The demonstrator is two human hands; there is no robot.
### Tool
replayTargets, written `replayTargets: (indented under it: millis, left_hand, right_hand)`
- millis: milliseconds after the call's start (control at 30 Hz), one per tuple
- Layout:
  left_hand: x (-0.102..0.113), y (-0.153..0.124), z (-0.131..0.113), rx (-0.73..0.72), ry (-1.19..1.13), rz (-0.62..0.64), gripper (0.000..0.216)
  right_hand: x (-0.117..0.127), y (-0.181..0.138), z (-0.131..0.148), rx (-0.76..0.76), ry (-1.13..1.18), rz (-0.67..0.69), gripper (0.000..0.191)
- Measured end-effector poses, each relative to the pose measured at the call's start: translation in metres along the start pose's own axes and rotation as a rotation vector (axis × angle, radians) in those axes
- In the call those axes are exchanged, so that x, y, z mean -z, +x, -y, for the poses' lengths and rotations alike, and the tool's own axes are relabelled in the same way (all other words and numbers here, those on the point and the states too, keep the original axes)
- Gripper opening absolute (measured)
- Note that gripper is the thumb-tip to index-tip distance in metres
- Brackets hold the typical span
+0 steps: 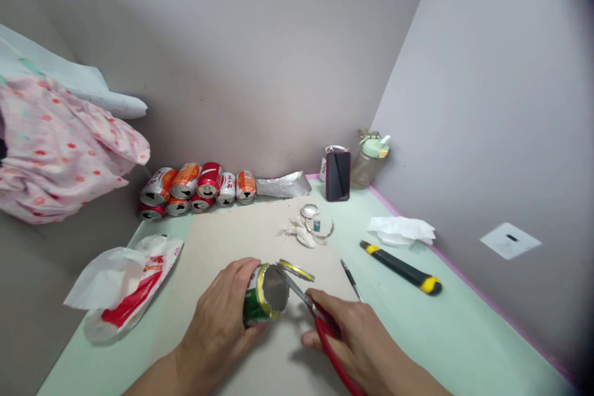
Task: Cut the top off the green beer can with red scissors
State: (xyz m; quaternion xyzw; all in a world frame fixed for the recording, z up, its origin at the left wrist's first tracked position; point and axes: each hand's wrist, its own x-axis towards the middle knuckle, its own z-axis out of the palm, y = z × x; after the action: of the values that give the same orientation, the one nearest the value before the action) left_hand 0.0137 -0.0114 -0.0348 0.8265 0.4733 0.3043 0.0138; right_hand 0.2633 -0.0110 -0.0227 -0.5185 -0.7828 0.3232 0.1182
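Observation:
A green and yellow drink can [255,304] lies on its side in the air, with my left hand [225,306] wrapped round it. Its cut end faces right and has a jagged rim. The can's round end piece [297,270] hangs at the upper edge of that opening; whether it is still attached I cannot tell. My right hand [350,334] grips red-handled scissors [330,346], closed round the handles. The blades point up and left, with their tips at the can's rim beside the end piece.
Drink cans [210,180] are stacked along the back wall beside a flattened metal sheet [284,185]. Metal scraps [310,211] and crumpled tissue [304,235] lie mid-table. A utility knife [401,267], pen [351,279], phone [338,177] and bottle [366,164] stand or lie right; a tissue pack [139,297] left.

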Motion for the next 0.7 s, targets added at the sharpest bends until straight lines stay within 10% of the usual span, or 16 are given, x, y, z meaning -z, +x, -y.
replayTargets:
  millis: [433,700]
  left_hand:
    - [0.008,0.008,-0.005,0.323,-0.331,0.2,0.06]
    - [0.003,0.001,-0.004,0.15,-0.261,0.177,0.068]
  right_hand:
    - [0.018,-0.003,-0.002,0.018,-0.015,0.013,0.026]
    - [0.014,-0.001,-0.007,0.049,-0.036,-0.05,0.045]
